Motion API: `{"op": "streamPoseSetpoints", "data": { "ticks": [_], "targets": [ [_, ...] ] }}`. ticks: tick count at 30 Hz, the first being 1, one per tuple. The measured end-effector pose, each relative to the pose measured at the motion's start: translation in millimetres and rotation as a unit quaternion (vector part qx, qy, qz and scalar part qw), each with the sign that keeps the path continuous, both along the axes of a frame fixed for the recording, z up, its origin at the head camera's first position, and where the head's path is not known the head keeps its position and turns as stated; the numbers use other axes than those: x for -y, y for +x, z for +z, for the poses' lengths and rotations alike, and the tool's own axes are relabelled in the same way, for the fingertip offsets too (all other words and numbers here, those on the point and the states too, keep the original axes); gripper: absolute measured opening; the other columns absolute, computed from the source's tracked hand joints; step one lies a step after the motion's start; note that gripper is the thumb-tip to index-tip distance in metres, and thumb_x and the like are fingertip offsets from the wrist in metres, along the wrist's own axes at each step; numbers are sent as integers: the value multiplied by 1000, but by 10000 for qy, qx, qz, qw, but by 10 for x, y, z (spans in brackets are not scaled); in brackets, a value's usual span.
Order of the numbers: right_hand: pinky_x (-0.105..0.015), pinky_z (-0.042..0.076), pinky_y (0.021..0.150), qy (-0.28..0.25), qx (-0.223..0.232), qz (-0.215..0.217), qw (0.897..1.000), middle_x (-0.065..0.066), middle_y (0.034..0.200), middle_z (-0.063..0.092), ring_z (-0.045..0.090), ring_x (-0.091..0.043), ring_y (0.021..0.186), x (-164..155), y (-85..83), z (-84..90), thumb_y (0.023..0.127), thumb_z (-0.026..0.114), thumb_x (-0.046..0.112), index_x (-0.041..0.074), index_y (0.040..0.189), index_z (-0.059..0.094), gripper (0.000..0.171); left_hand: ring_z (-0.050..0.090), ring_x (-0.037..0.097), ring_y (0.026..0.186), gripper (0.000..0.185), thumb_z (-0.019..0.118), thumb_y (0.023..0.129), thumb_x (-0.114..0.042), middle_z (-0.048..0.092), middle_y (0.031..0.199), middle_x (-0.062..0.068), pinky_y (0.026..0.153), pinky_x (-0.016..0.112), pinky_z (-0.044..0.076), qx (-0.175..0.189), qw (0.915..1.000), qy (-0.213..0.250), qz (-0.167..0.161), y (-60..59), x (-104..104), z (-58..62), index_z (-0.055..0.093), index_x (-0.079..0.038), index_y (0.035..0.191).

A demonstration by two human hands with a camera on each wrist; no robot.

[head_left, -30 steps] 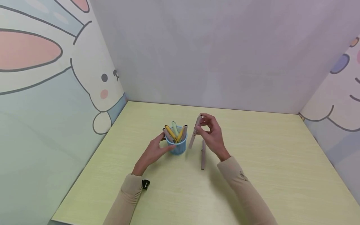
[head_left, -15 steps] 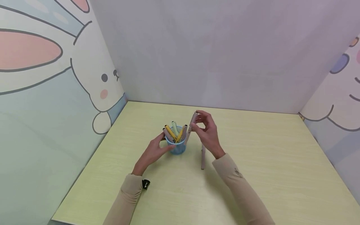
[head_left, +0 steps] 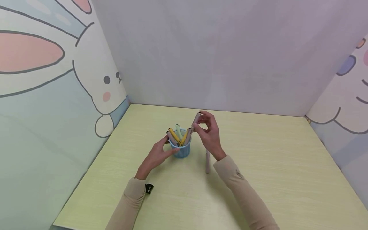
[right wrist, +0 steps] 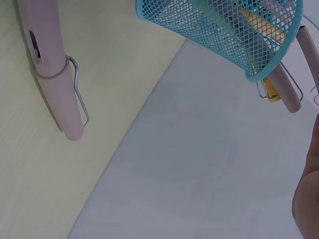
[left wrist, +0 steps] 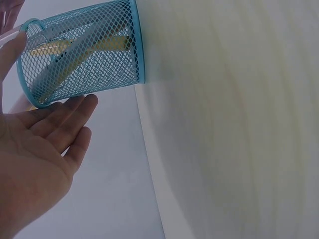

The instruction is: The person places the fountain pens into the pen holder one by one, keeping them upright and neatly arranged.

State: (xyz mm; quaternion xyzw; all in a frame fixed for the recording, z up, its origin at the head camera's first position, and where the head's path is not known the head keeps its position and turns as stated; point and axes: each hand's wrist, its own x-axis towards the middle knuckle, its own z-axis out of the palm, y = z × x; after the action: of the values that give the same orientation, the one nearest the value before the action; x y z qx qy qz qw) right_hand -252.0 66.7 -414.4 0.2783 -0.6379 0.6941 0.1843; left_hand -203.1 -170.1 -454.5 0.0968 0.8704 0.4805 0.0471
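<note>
A blue mesh pen cup [head_left: 182, 153] stands upright on the table, holding several pens, among them yellow pens [head_left: 173, 133], a pale green pen [head_left: 179, 130] and mauve ones. My left hand [head_left: 156, 157] grips the cup near its rim, thumb on the near side and fingers round the left; the left wrist view shows its fingers [left wrist: 70, 119] against the mesh. With thumb and fingertips, my right hand [head_left: 210, 136] pinches a mauve pen [head_left: 196, 118], tilted, its lower end at the cup's opening. Another mauve pen [right wrist: 55, 79] with a wire clip lies on the table beside the cup.
The pale yellow table [head_left: 273, 166] meets a plain light wall [head_left: 212, 64] at the back. Side walls with cartoon animals, including a rabbit [head_left: 95, 73], stand left and right. A small black device [head_left: 149, 188] sits at my left cuff.
My right hand has moved left and slightly away with the mauve pen, from beside the cup to over its rim. My left hand and the cup stay put.
</note>
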Motion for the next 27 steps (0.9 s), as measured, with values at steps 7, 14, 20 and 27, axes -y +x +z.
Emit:
{"op": "streamPoseSetpoints", "data": {
  "ticks": [7,14,20,27],
  "targets": [
    [-28,61,73,291,100,-47,9995,-23,117,54,61,-23,102,35,73,60,95,67,-12,-3,144,46,54,45,35,142,88,73,95,-47,48,156,13,113,60,37,-14,10000,0,25,-9,-6,2,32,-9,163],
    [-23,59,71,715,3,-160,9973,-31,113,57,63,-31,97,45,225,205,91,66,-18,-15,135,50,47,45,34,142,87,73,96,-46,48,155,13,113,61,36,-54,10000,36,-18,-7,-7,-9,32,-9,162],
    [-38,62,66,812,-83,-359,9960,-32,109,58,64,-32,92,-30,246,219,91,67,-17,-17,131,53,42,44,33,143,87,73,96,-45,48,156,13,114,60,35,-54,10000,-35,-9,-14,-18,-2,31,-9,163],
    [-42,62,68,677,24,-495,9965,-29,110,57,64,-28,93,-230,205,183,93,65,-16,-18,132,52,41,46,35,141,88,74,96,-43,47,156,13,113,59,37,-67,10000,-35,-17,-10,-18,3,29,-7,163]
  ]
}}
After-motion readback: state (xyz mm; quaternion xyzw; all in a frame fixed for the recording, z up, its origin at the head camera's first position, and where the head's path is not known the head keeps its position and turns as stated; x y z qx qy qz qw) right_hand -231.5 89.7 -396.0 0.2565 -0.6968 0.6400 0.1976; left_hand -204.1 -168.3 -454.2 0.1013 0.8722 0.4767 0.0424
